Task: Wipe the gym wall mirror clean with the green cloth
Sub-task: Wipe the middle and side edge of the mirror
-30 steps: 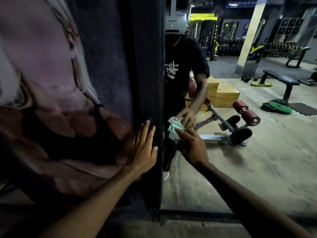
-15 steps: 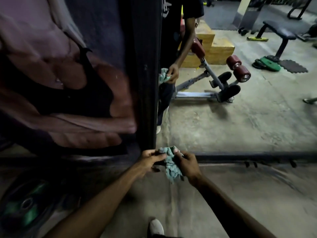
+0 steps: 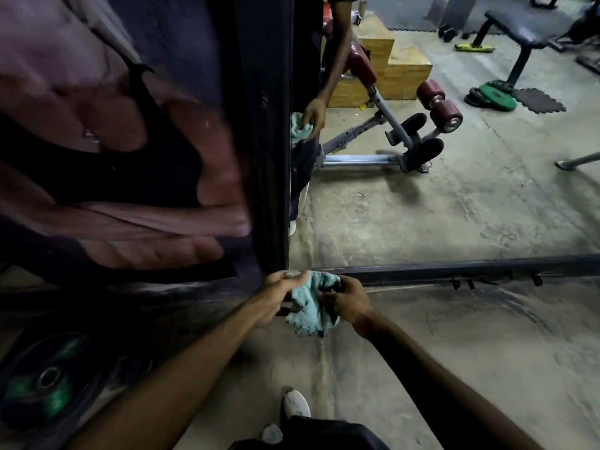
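Observation:
The green cloth (image 3: 310,306) hangs crumpled between both my hands, low in front of the mirror's bottom frame. My left hand (image 3: 278,295) pinches its upper left edge. My right hand (image 3: 349,302) grips its right side with curled fingers. The wall mirror (image 3: 454,196) fills the right half of the view above a dark bottom rail (image 3: 470,269). It reflects the gym floor, a bench and a person's arm holding the same cloth. The cloth is off the glass.
A large wall poster (image 3: 113,141) and a dark mirror frame post (image 3: 263,125) stand to the left. A green weight plate (image 3: 48,381) lies on the floor at lower left. My white shoe (image 3: 295,404) is below my hands on the concrete floor.
My left hand left the poster wall and joined my right hand on the cloth. Both hands dropped from the glass to the mirror's bottom rail, and the view tilted down.

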The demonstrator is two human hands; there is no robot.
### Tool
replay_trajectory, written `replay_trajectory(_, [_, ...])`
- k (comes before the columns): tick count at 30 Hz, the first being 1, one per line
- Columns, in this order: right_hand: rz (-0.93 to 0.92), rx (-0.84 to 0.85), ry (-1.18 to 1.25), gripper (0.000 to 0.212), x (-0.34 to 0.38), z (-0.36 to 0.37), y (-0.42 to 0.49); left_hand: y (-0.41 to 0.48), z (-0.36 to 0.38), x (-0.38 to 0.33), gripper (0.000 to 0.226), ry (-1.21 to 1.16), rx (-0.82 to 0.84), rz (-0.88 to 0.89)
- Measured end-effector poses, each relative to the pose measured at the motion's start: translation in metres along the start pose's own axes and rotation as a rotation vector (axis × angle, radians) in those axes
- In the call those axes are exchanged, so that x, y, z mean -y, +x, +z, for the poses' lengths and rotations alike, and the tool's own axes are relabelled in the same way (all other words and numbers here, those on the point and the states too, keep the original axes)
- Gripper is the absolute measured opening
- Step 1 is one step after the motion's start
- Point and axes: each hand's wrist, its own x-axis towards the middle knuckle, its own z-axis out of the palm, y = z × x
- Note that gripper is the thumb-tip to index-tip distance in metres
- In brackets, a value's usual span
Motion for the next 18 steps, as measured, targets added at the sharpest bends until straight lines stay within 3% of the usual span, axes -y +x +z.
replay_trajectory(2, [0.001,-0.012,0.019,0.022,-0.001,-0.004,0.003,0.001,-0.004,0.004,0.018,0.126,0.002,0.013])
replay_trajectory(9, [0.04,-0.154,0.194,0.004,0.008,-0.01,0.005,0.011,-0.005,-0.007,0.009,-0.059,0.011,-0.051])
replay_trajectory(13, [0.079,-0.141,0.175,0.005,0.009,-0.013,0.007,0.018,0.0,-0.009,0.013,0.04,-0.01,-0.031])
replay_trajectory(15, [0.019,-0.227,-0.083,0.022,0.002,-0.017,0.012,0.022,0.001,-0.013,0.02,0.029,0.015,-0.011])
replay_trajectory(17, [-0.123,-0.425,-0.452,0.043,-0.007,-0.019,0.019,0.024,0.002,-0.018,0.025,-0.027,0.011,-0.002])
replay_trajectory(18, [-0.207,-0.498,-0.52,0.043,-0.008,-0.019,0.017,0.024,0.004,-0.021,0.023,-0.037,-0.009,0.015])
